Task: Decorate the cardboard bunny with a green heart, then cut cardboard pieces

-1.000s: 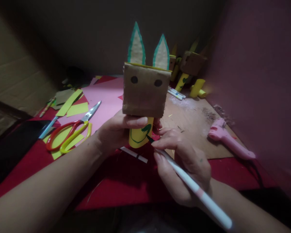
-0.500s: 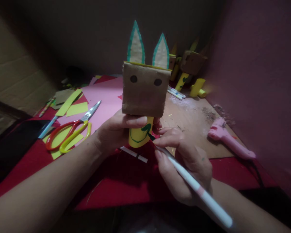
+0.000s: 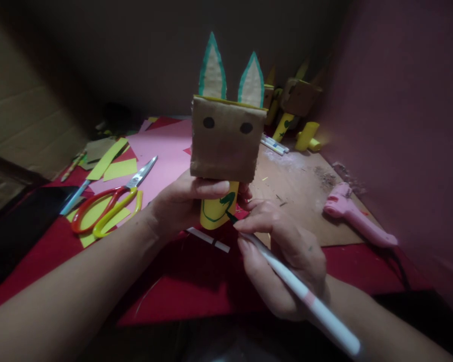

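Observation:
A cardboard figure (image 3: 226, 143) stands upright in the middle, with two dark round spots and two pointed ears edged in teal. Below its boxy head is a yellow tube (image 3: 210, 208) bearing dark green marks and a curved line. My left hand (image 3: 184, 198) is wrapped round the tube, its thumb just under the head and some fingers hidden behind. Pinched in my right hand (image 3: 283, 256) is a white marker (image 3: 292, 281), its dark green tip at the tube's lower right side. The marker's back end points toward the lower right.
Open scissors (image 3: 115, 203) lie at the left over yellow paper pieces (image 3: 120, 170) and pink paper (image 3: 162, 151). At the right, a pink glue gun (image 3: 358, 216) rests partly on a cardboard sheet (image 3: 305, 201). Behind are markers (image 3: 275, 145) and similar figures (image 3: 300, 98).
My right hand and the marker have shifted slightly left and down, moving the tip lower on the tube. My left hand and the figure have barely moved.

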Demonstrator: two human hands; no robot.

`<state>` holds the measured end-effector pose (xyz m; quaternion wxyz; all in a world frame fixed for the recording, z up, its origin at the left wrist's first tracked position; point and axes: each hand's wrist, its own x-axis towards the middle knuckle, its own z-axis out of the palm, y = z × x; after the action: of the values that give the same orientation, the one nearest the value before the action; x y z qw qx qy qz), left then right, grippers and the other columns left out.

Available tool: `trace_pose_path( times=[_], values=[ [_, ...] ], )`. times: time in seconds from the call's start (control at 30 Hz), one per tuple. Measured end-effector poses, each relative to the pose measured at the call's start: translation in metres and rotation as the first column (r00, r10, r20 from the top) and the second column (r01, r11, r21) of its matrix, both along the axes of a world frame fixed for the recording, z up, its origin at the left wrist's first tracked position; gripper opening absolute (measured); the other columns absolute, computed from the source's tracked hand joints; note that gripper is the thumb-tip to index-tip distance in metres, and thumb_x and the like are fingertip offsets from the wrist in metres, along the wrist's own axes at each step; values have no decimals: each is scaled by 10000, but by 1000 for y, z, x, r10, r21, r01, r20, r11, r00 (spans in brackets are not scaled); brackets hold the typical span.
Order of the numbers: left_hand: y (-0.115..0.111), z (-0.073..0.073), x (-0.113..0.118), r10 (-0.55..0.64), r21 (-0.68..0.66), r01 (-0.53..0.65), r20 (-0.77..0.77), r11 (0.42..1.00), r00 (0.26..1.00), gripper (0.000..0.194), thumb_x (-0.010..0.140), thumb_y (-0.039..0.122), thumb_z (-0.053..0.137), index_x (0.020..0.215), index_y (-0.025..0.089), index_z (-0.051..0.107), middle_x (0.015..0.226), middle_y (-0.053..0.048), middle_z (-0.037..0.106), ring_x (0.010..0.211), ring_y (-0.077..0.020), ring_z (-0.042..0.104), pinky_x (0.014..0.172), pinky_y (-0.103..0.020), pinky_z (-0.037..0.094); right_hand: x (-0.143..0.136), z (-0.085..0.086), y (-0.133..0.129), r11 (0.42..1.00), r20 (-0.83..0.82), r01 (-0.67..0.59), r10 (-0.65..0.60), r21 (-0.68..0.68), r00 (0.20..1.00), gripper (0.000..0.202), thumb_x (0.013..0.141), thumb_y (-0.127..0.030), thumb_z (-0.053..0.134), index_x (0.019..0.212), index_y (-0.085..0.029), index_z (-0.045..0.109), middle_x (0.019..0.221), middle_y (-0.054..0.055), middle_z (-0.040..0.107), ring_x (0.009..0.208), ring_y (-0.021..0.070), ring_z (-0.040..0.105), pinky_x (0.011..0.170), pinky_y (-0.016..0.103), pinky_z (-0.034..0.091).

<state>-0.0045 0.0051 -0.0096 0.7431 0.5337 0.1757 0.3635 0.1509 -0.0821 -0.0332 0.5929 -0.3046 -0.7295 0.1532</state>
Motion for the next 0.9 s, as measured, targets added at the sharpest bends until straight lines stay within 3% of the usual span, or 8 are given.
trace_pose_path(
  times=[0.17, 0.53, 0.9],
  values=[
    [0, 1, 0, -15, -8, 15, 15, 1000, 1000, 177, 708, 317, 740, 817, 178, 747, 862, -84, 737, 1019, -314, 671, 770, -342, 563, 0, -1, 0, 1000, -6, -16, 16, 6, 1000, 231, 775, -47, 561, 956, -176, 624, 753, 43, 621, 755, 200, 607, 749, 420, 540],
    [0, -2, 0, -25, 10, 25, 17, 1000, 1000, 167, 721, 337, 733, 815, 199, 739, 839, -82, 731, 1013, -332, 671, 849, -408, 555, 0, -2, -2, 997, -70, 69, -71, -26, 995, 241, 791, -67, 573, 985, -194, 637, 812, 49, 646, 815, 207, 626, 831, 438, 532],
    [-1, 1, 1, -22, 13, 22, 6, 1000, 1000, 164, 712, 325, 737, 804, 190, 745, 824, -74, 735, 988, -322, 677, 825, -388, 559, 1, 0, -1, 998, -60, 52, -51, 20, 997, 265, 788, -48, 568, 1010, -180, 628, 812, 55, 648, 826, 214, 640, 828, 435, 541]
  ],
)
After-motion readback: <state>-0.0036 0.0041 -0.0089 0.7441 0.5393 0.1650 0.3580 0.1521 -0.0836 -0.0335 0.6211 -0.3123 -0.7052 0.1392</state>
